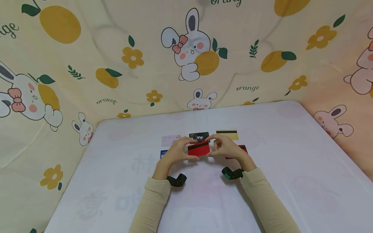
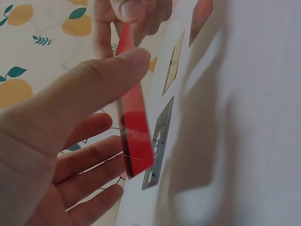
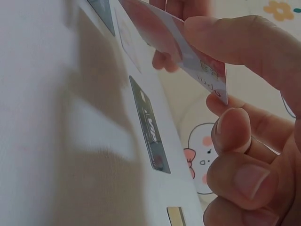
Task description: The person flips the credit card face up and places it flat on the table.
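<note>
A red card (image 1: 199,149) with a dark stripe is held up between both hands, clear of the table. My left hand (image 1: 176,152) grips its left side, thumb in front; the other fingers spread behind it in the left wrist view. Thumb and index finger of my right hand (image 1: 227,148) pinch the right side, with its remaining fingers curled in. Seen from the right wrist, the card's (image 3: 164,35) far face is pink and white with a chip. Just behind it on the table lies a black VIP card (image 1: 199,136).
A pale pink card (image 1: 167,140) and a gold card (image 1: 227,135) flank the VIP card. Nearer, partly hidden by the hands, lie a blue card (image 1: 162,154) and another red card (image 1: 243,148). The white table (image 1: 116,174) meets a printed cloth backdrop (image 1: 140,81) at the back.
</note>
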